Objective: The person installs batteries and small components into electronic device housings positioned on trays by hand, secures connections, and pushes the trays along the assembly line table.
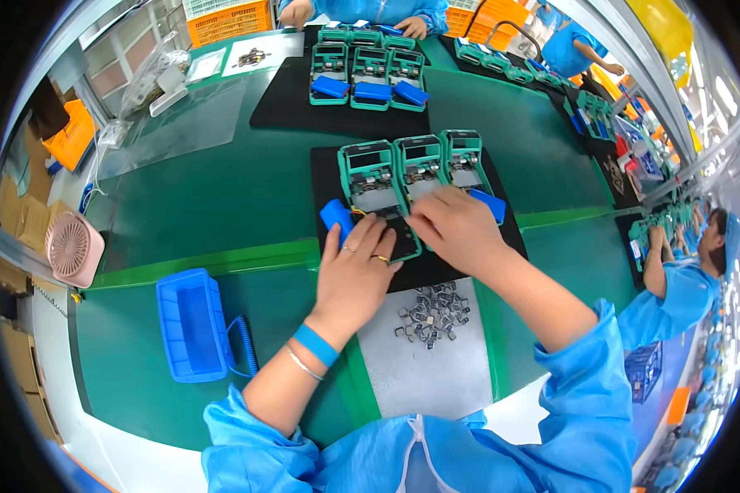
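Observation:
Three green device housings stand side by side on a black mat in front of me. My left hand lies across the lower end of the left housing, fingers extended. Beside its thumb rests a blue battery pack with red and yellow wires running into that housing. My right hand is bent over the lower ends of the left and middle housings, its fingertips drawn together; what they hold is hidden. Another blue battery pack sits at the right housing, partly behind my right hand.
Small metal parts lie heaped on a white sheet near me. To the left are a blue bin, a coiled blue cord and a pink fan. More housings stand across the table; co-workers sit opposite and right.

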